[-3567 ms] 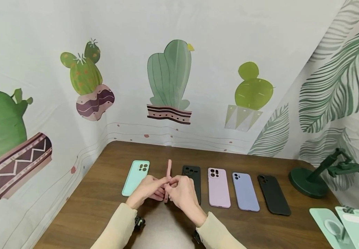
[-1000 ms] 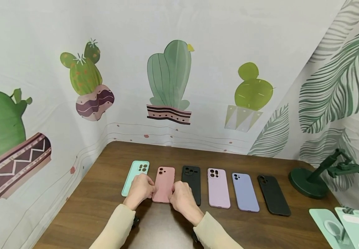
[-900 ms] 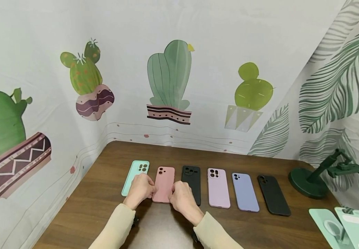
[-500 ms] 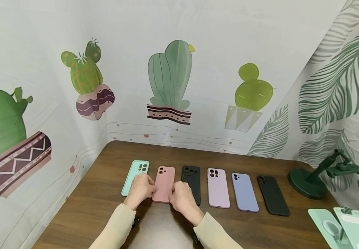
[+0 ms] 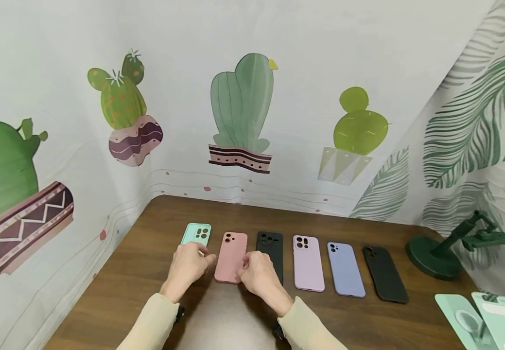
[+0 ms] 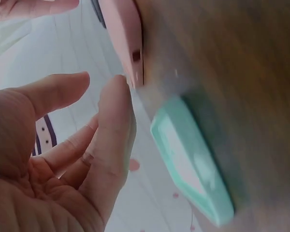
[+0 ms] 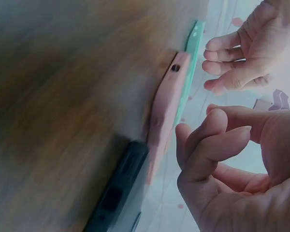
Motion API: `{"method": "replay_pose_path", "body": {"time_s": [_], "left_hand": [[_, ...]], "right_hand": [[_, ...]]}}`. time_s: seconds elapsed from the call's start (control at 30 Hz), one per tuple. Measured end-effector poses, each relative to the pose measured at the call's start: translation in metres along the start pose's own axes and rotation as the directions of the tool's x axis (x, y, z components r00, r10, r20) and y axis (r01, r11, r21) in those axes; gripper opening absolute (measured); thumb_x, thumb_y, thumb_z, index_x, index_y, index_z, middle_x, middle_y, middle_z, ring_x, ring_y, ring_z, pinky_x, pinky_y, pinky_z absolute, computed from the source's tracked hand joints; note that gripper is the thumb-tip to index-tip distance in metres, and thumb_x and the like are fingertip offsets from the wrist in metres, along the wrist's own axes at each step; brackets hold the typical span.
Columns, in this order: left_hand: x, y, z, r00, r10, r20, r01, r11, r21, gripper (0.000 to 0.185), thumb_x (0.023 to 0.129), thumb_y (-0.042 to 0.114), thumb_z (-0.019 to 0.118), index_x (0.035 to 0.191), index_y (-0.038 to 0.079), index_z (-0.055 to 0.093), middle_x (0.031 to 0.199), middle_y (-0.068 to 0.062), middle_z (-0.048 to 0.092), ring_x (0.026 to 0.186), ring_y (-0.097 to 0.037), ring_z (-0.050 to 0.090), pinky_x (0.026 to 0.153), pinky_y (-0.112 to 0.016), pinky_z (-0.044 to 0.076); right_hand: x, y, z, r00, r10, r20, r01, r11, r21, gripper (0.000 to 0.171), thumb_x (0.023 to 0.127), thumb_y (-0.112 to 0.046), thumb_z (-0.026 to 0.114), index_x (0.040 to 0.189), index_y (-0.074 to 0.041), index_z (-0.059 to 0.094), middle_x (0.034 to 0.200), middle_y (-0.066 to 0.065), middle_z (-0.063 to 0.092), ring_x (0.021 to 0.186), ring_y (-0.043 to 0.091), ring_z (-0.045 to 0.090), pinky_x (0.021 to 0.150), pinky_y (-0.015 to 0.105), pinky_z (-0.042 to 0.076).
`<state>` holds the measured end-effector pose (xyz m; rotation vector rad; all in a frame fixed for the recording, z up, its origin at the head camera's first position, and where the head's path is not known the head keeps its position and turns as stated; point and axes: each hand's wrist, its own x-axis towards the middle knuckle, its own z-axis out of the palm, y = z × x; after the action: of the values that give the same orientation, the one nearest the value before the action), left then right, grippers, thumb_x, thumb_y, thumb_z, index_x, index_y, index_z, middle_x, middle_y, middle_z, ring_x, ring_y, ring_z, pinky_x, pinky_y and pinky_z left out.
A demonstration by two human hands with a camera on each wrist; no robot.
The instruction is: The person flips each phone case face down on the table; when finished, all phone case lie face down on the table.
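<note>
Backdrop cloth point(image 5: 304, 43) printed with cacti and leaves, filling upper half of head view. Brown wooden table point(image 5: 147, 272), lower half, bearing a row of six phone cases face down. Dark green stand point(image 5: 436, 255) at far right; two pale green items point(image 5: 484, 318) cut off at lower right corner, nature unclear. Row, left to right: mint case point(image 5: 197, 233), pink case point(image 5: 231, 256), black case point(image 5: 270, 241), lilac-pink case point(image 5: 307, 262), lavender case point(image 5: 345, 268), second black case point(image 5: 385, 273). Pink case lying flat at lower centre, between mint and black neighbours, apparently just set down and released. Left hand point(image 5: 187, 266) over lower part of mint case, fingers loosely spread, holding nothing; contact with the mint case not determinable. Right hand point(image 5: 258, 276) just beside pink case's right edge, fingers loosely curled, empty. Step in hand, by judgement: letting go of pink case after placing. Next move likely calling for a grip on the long edges of the mint case. Lower ends of mint and black cases hidden behind hands; wrist views blurred, showing only case edges and fingers.
</note>
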<state>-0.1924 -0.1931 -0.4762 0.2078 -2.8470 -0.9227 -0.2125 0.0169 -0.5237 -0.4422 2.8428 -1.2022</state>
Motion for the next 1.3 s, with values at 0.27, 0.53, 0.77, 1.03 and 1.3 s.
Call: {"method": "replay_pose_path", "body": {"time_s": [0.27, 0.53, 0.77, 1.03, 1.3], "left_hand": [[0.002, -0.016, -0.037, 0.999, 0.040, -0.009, -0.039, 0.993, 0.112, 0.023, 0.090, 0.020, 0.084, 0.103, 0.002, 0.084, 0.104, -0.022, 0.083, 0.088, -0.041, 0.079, 0.074, -0.054, 0.063], [0.015, -0.042, -0.055, 0.999, 0.003, 0.034, -0.007, 0.994, 0.108, 0.015, 0.093, 0.013, 0.077, 0.099, 0.000, 0.083, 0.102, -0.019, 0.083, 0.077, -0.026, 0.074, 0.064, -0.042, 0.060], [0.021, -0.055, -0.056, 0.995, -0.054, 0.086, 0.046, 0.995, 0.090, 0.013, 0.092, 0.012, 0.078, 0.099, 0.001, 0.081, 0.100, -0.016, 0.081, 0.077, -0.025, 0.072, 0.065, -0.041, 0.059], [0.020, -0.075, -0.045, 0.986, -0.094, 0.135, 0.091, 0.995, 0.032, 0.017, 0.085, 0.001, 0.070, 0.099, 0.000, 0.080, 0.078, -0.009, 0.076, 0.058, -0.015, 0.068, 0.064, -0.033, 0.056], [0.036, -0.104, -0.031, 0.986, -0.080, 0.149, 0.075, 0.996, 0.042, 0.020, 0.085, 0.003, 0.070, 0.101, 0.003, 0.082, 0.078, -0.005, 0.076, 0.059, -0.015, 0.068, 0.065, -0.035, 0.056]], "right_hand": [[-0.008, -0.050, -0.009, 0.999, -0.036, 0.006, 0.035, 0.997, 0.065, 0.022, 0.087, -0.008, 0.076, 0.105, 0.004, 0.080, 0.069, -0.005, 0.071, 0.072, 0.009, 0.064, 0.067, 0.029, 0.058], [-0.001, -0.083, 0.002, 0.998, -0.036, 0.059, 0.032, 0.997, 0.069, 0.018, 0.094, -0.008, 0.079, 0.094, 0.010, 0.076, 0.062, -0.005, 0.062, 0.061, 0.006, 0.056, 0.063, 0.025, 0.051], [0.021, -0.076, 0.038, 0.995, -0.090, 0.046, 0.088, 0.995, 0.042, 0.027, 0.092, -0.013, 0.081, 0.110, 0.006, 0.078, 0.077, 0.004, 0.078, 0.067, 0.010, 0.070, 0.064, 0.029, 0.059], [0.048, -0.053, 0.092, 0.996, 0.017, 0.085, -0.012, 0.998, -0.060, 0.040, 0.091, -0.019, 0.080, 0.058, -0.020, 0.057, 0.054, -0.011, 0.047, 0.051, 0.008, 0.046, 0.045, 0.025, 0.040], [0.055, -0.068, 0.091, 0.991, 0.089, 0.101, -0.083, 0.994, -0.066, 0.056, 0.087, -0.011, 0.075, 0.047, -0.023, 0.038, 0.048, -0.014, 0.025, 0.047, 0.007, 0.033, 0.042, 0.024, 0.028]]}}
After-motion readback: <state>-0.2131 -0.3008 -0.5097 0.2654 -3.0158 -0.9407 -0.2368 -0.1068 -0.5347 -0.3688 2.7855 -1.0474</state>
